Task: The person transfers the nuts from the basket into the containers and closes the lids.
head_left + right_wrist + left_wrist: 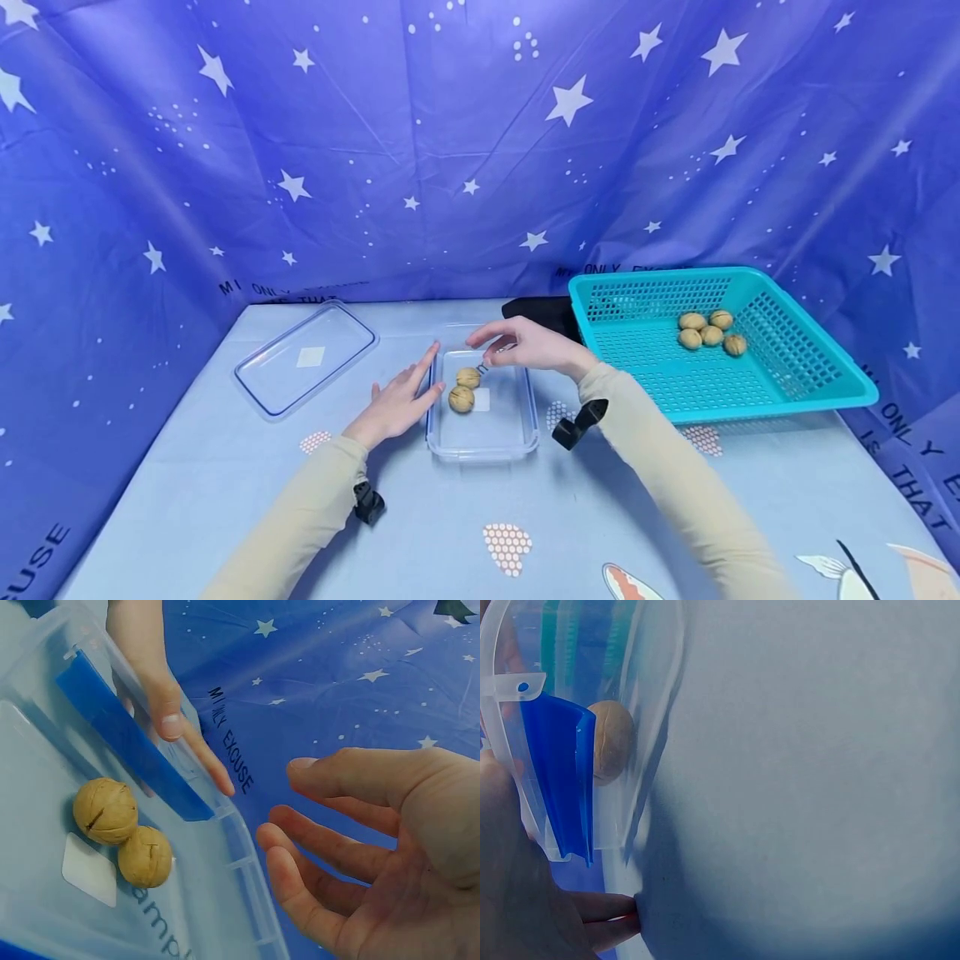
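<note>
Two walnuts (461, 398) lie side by side in a clear plastic food box (483, 450) with blue side clips. My left hand (397, 406) is at the box's left side, fingers extended along its rim and thumb at the wall. In the left wrist view, a blue clip (562, 772) hangs beside that hand, and one walnut (613, 742) shows through the wall. Above the far right corner of the box is my right hand (536, 343). Its fingers are loosely bent with nothing between them, as the right wrist view of the hand (360, 847) shows.
A teal plastic basket (750, 408) stands at the right, with several walnuts (711, 335) grouped inside. The clear rectangular lid (273, 392) lies at the back left. A black object (547, 312) sits behind the box, beside the basket. A starry blue curtain (420, 167) encloses the table.
</note>
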`<action>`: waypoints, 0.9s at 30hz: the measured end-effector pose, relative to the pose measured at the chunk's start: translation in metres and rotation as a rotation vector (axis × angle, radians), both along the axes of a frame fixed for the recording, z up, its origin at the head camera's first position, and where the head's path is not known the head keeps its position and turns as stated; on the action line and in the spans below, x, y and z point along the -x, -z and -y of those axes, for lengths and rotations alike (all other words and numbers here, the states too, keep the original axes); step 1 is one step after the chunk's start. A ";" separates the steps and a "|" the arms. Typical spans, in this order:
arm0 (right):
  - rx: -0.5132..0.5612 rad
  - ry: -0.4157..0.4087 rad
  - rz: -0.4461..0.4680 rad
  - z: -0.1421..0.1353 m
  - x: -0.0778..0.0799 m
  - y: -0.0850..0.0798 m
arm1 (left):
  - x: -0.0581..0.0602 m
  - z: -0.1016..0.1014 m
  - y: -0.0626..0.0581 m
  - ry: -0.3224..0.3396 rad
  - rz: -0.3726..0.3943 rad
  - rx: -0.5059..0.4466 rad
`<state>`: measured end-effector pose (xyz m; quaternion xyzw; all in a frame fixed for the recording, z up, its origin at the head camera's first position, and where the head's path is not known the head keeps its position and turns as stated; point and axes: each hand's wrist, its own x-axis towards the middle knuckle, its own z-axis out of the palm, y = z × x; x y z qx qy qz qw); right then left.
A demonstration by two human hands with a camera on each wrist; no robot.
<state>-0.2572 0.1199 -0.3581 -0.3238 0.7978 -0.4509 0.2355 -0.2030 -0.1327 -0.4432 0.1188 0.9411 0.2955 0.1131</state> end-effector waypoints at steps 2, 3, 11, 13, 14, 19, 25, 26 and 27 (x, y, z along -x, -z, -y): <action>0.001 0.006 -0.014 -0.004 -0.001 -0.003 | 0.000 0.001 0.000 0.001 -0.006 -0.001; -0.001 0.012 -0.019 -0.006 -0.001 -0.004 | 0.000 0.001 0.000 0.003 -0.011 -0.002; 0.017 0.056 -0.045 -0.030 -0.005 -0.022 | -0.001 0.002 0.000 0.007 -0.024 -0.002; 0.019 0.084 -0.031 -0.039 -0.005 -0.027 | -0.002 0.002 0.000 0.009 -0.027 -0.004; 0.019 0.099 -0.026 -0.044 -0.005 -0.030 | -0.001 0.002 0.000 0.009 -0.029 -0.001; -0.002 0.144 -0.050 -0.068 -0.003 -0.040 | -0.001 0.003 0.002 0.006 -0.036 0.003; -0.046 0.185 -0.090 -0.100 0.000 -0.044 | -0.002 0.001 0.000 0.005 -0.032 0.012; -0.056 0.197 -0.093 -0.105 0.000 -0.045 | -0.002 0.001 0.000 0.006 -0.036 0.009; -0.066 0.206 -0.098 -0.110 0.001 -0.046 | -0.002 0.001 0.000 0.004 -0.037 0.006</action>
